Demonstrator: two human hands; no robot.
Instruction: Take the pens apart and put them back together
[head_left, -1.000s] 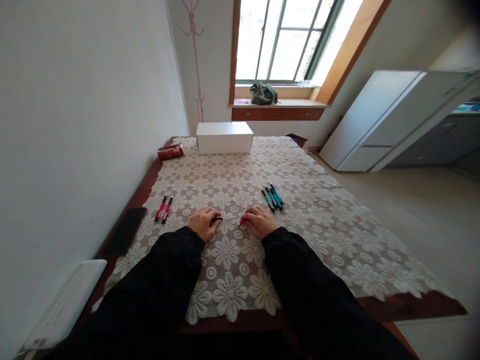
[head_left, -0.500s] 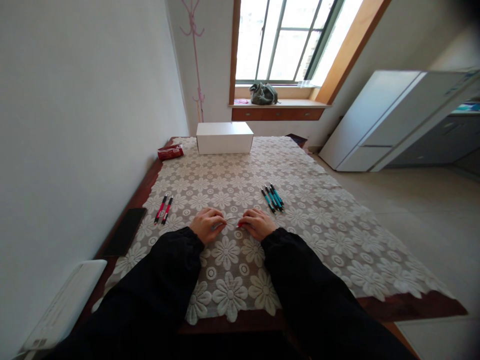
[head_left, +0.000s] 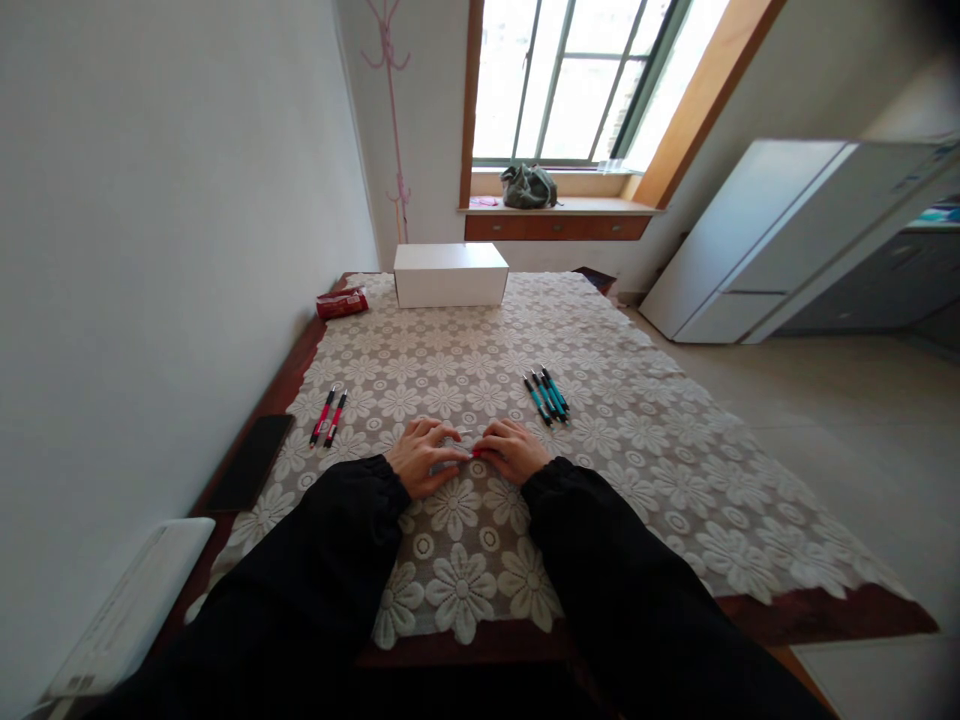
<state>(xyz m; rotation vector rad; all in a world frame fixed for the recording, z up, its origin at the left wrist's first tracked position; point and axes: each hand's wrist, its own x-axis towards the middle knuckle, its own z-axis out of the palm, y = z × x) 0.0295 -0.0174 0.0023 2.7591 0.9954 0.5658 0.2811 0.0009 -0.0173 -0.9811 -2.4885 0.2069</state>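
Both hands rest close together on the lace tablecloth [head_left: 660, 470], near the front edge of the table, about its middle. The left hand [head_left: 427, 458] and the right hand [head_left: 511, 450] are curled around a pen [head_left: 475, 452] between them — only a small red part of it shows, with a thin light piece just beyond. How tightly the fingers close I cannot tell.

Two red pens [head_left: 328, 417] lie near the left edge. A group of teal pens [head_left: 546, 394] lies just beyond the right hand. A white box [head_left: 450, 275] stands at the far edge, and a red packet [head_left: 341, 303] lies beside it — toward the far left corner.
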